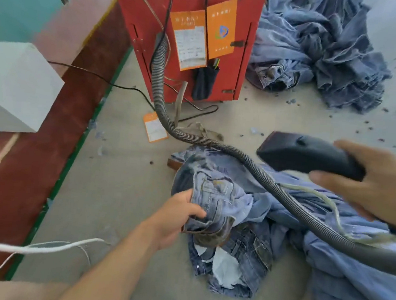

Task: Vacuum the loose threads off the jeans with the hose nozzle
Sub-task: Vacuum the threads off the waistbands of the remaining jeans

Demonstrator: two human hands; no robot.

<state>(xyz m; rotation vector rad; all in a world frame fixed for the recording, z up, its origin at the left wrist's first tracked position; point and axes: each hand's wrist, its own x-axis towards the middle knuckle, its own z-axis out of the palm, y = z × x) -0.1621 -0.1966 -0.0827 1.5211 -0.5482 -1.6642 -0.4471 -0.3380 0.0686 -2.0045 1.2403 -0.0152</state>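
Currently left hand (176, 216) pinches the jeans (221, 200) waistband at lower centre, right hand (380, 184) wraps the nozzle (307, 154) held above them at right; pull denim taut, drop nozzle flat, keep hose (273, 181) clear.

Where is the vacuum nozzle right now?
In the head view the black nozzle is at right of centre, held by the right hand above the jeans, whose waistband the left hand grips.
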